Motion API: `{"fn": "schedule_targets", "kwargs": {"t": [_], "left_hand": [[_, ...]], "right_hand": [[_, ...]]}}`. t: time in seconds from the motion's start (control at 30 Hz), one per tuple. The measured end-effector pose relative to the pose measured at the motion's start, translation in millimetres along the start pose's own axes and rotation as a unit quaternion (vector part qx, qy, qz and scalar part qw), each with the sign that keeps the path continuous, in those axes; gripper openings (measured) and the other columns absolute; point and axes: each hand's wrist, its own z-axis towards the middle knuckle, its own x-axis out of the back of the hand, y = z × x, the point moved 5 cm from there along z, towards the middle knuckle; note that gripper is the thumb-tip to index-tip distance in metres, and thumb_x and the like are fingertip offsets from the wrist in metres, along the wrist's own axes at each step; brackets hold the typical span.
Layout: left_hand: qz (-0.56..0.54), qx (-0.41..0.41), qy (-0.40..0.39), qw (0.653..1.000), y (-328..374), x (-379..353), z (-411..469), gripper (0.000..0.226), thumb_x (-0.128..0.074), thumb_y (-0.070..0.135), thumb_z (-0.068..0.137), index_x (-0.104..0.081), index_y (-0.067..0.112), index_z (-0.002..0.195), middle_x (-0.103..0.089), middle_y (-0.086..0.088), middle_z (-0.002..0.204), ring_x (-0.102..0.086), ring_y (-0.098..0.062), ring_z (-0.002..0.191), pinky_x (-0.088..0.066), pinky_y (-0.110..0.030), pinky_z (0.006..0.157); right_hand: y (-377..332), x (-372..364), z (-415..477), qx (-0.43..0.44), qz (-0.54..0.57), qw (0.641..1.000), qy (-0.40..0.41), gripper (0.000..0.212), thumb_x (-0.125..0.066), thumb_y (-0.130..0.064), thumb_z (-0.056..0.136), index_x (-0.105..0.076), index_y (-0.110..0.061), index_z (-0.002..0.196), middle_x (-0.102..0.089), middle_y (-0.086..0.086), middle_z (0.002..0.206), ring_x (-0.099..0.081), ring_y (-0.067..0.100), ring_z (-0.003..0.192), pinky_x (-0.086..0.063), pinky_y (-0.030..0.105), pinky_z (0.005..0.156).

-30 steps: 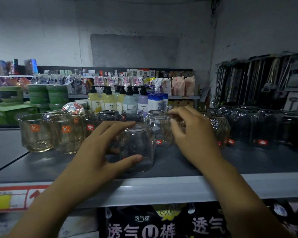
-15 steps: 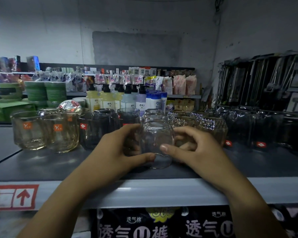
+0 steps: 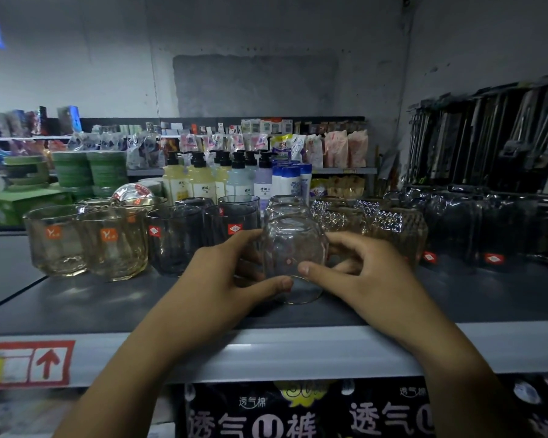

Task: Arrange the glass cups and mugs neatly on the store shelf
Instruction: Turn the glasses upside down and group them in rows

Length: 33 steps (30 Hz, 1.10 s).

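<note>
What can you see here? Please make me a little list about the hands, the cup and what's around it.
place: store shelf
left hand: holds the clear glass cup on its left side
right hand: holds the same cup on its right side
cup: seems to rest near the shelf's front edge
left of cup: dark glasses, then yellowish glasses
right of cup: patterned glasses
behind: pump bottles

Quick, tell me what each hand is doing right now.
Left hand: fingers curled round the clear glass cup, gripping its left side.
Right hand: gripping the same cup from its right side.
</note>
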Motion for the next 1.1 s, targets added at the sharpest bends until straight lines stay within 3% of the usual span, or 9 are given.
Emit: {"fn": "schedule_targets", "kwargs": {"t": [0.17, 0.3, 0.4, 0.5, 0.6, 0.73, 0.9, 1.03, 1.1], "left_hand": [[-0.003, -0.01, 0.007, 1.0, -1, 0, 0, 0.082, -0.079, 0.054, 0.072, -0.05, 0.032, 0.146, -0.071, 0.013, 0.103, -0.07, 0.003, 0.091, -0.059, -0.022, 0.083], [0.008, -0.046, 0.042, 0.998, 1, 2, 0, 0.078, -0.08, 0.055, 0.074, -0.052, 0.03, 0.143, -0.068, 0.015, 0.113, -0.068, 0.002, 0.099, -0.058, -0.027, 0.09], [0.004, -0.106, 0.097, 0.99, 10, 18, -5, 0.06, -0.069, 0.056, 0.081, -0.062, 0.025, 0.132, -0.068, 0.012, 0.114, -0.068, -0.002, 0.101, -0.059, -0.028, 0.088], [0.066, -0.146, 0.109, 0.981, 22, 47, -2, 0.041, -0.066, 0.046, 0.087, -0.066, 0.023, 0.121, -0.067, 0.012, 0.106, -0.066, -0.001, 0.093, -0.057, -0.026, 0.083], [0.16, -0.133, 0.056, 0.976, 27, 72, 30, 0.036, -0.058, 0.048, 0.094, -0.063, 0.026, 0.122, -0.064, 0.008, 0.112, -0.063, -0.005, 0.097, -0.056, -0.032, 0.087], [0.252, -0.047, -0.065, 0.964, 23, 77, 105, 0.046, -0.064, 0.043, 0.095, -0.058, 0.017, 0.132, -0.064, -0.004, 0.128, -0.06, -0.017, 0.105, -0.049, -0.03, 0.086], [0.385, 0.049, -0.258, 0.885, 1, 50, 168, 0.066, -0.061, 0.052, 0.095, -0.047, 0.012, 0.147, -0.05, -0.008, 0.149, -0.05, -0.026, 0.134, -0.041, -0.039, 0.109], [0.401, 0.118, -0.335, 0.844, -22, 37, 202, 0.076, -0.064, 0.061, 0.088, -0.048, 0.017, 0.148, -0.047, -0.008, 0.151, -0.054, -0.031, 0.131, -0.049, -0.044, 0.105], [0.391, 0.142, -0.362, 0.834, -34, 31, 213, 0.071, -0.069, 0.058, 0.086, -0.052, 0.02, 0.143, -0.059, -0.008, 0.136, -0.064, -0.028, 0.116, -0.054, -0.04, 0.095]], "right_hand": [[3, 1, 1, 0.017, -0.025, 0.999, 0.015, 0.062, -0.077, -0.057, 0.075, -0.062, -0.033, 0.13, -0.076, -0.008, 0.073, -0.071, 0.002, 0.069, -0.053, 0.025, 0.065], [1, 3, 1, 0.066, -0.051, 0.995, 0.061, 0.052, -0.077, -0.059, 0.072, -0.061, -0.046, 0.12, -0.069, -0.019, 0.092, -0.066, 0.0, 0.085, -0.053, 0.023, 0.071], [-5, 5, 1, 0.1, -0.066, 0.99, 0.081, 0.057, -0.078, -0.053, 0.074, -0.062, -0.037, 0.126, -0.062, -0.019, 0.106, -0.061, 0.0, 0.097, -0.05, 0.017, 0.076], [-23, 12, 5, 0.143, -0.11, 0.978, 0.109, 0.052, -0.073, -0.05, 0.078, -0.065, -0.029, 0.125, -0.062, -0.018, 0.113, -0.059, -0.001, 0.103, -0.049, 0.018, 0.085], [-54, 11, 30, 0.175, -0.178, 0.965, 0.085, 0.042, -0.068, -0.047, 0.083, -0.068, -0.026, 0.119, -0.063, -0.016, 0.11, -0.058, -0.003, 0.101, -0.047, 0.018, 0.088], [-77, -7, 92, 0.147, -0.248, 0.958, -0.011, 0.037, -0.072, -0.04, 0.09, -0.067, -0.024, 0.122, -0.066, -0.009, 0.118, -0.062, 0.008, 0.106, -0.053, 0.032, 0.093], [-73, -35, 155, 0.118, -0.366, 0.915, -0.12, 0.042, -0.071, -0.029, 0.093, -0.063, -0.016, 0.132, -0.064, 0.002, 0.132, -0.061, 0.018, 0.117, -0.051, 0.037, 0.101], [-68, -39, 181, 0.092, -0.41, 0.894, -0.156, 0.054, -0.075, -0.029, 0.089, -0.06, -0.009, 0.137, -0.064, 0.008, 0.134, -0.061, 0.025, 0.119, -0.052, 0.038, 0.101], [-67, -37, 191, 0.091, -0.418, 0.889, -0.162, 0.054, -0.077, -0.033, 0.088, -0.063, -0.008, 0.134, -0.066, 0.008, 0.132, -0.062, 0.026, 0.116, -0.052, 0.04, 0.1]]}}
